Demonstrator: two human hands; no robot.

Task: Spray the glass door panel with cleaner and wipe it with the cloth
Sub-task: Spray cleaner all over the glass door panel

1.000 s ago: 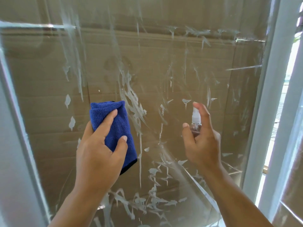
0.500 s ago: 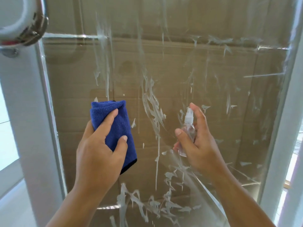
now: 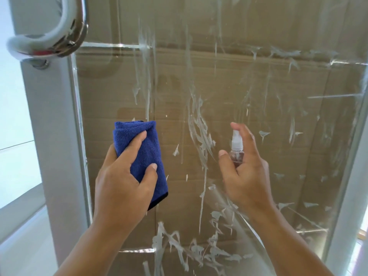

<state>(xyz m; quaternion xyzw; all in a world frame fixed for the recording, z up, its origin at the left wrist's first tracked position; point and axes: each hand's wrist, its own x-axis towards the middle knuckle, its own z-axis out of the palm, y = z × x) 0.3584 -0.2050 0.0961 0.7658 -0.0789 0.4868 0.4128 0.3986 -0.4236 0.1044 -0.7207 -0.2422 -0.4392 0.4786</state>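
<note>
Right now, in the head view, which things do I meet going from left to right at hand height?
Grey door frame → folded blue cloth in left hand → small clear spray bottle in right hand.

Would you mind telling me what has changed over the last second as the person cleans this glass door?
The view swung left, bringing the chrome door handle into sight. The right hand with the spray bottle shifted slightly left. Nothing was picked up or released: the left hand still grips the folded blue cloth, and the glass panel remains streaked.

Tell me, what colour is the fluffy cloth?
Deep blue folded fluffy cloth, with a dark edge at the bottom; head view.
</note>
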